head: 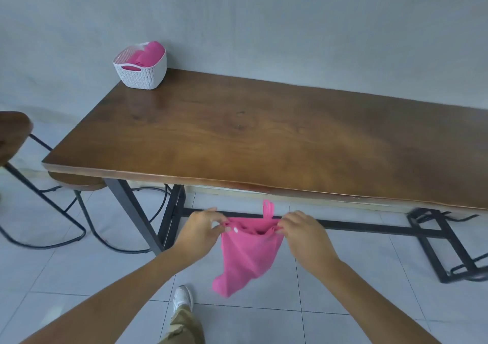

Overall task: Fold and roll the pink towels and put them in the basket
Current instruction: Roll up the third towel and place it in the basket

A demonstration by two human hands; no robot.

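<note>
Two hands hold one pink towel [248, 254] by its top corners, below the near edge of the table [264, 137]: left hand [200, 228] pinching at 9 o'clock, right hand [303, 231] at 3 o'clock. Step judged: spreading before folding. Next, lay it flat on the table; the basket [141, 75], holding pink cloth, stands at 11 o'clock.

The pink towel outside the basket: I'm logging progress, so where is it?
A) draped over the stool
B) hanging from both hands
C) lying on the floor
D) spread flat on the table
B: the left hand and right hand each pinch a top corner of the pink towel, which hangs in the air before the table.
</note>
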